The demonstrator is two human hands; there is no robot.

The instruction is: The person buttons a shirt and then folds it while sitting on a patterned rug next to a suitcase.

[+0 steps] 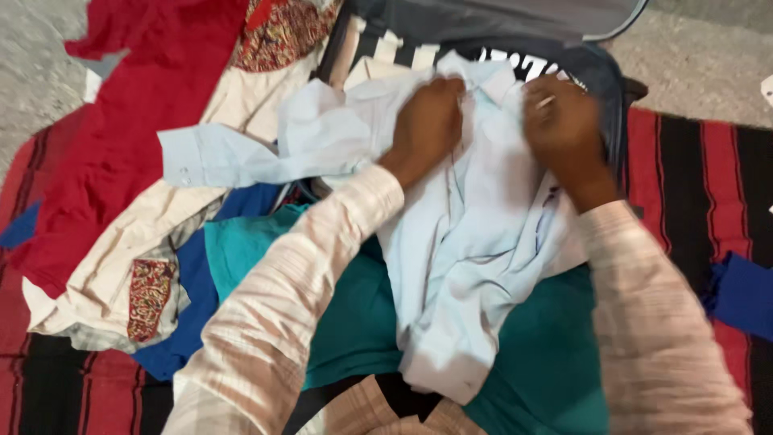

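With both hands, left hand [427,125] and right hand [564,129], closed on the collar end of the pale shirt [459,242] lying over the teal cloth [362,322], its loose left sleeve [217,161] could be dragged and creased against the red cloth [137,121].

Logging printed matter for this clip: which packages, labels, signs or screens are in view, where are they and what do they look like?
White printed lettering: a partly hidden strip on the dark bag at the top, just above the light blue shirt that both hands press.
No packages, signs or screens in view.
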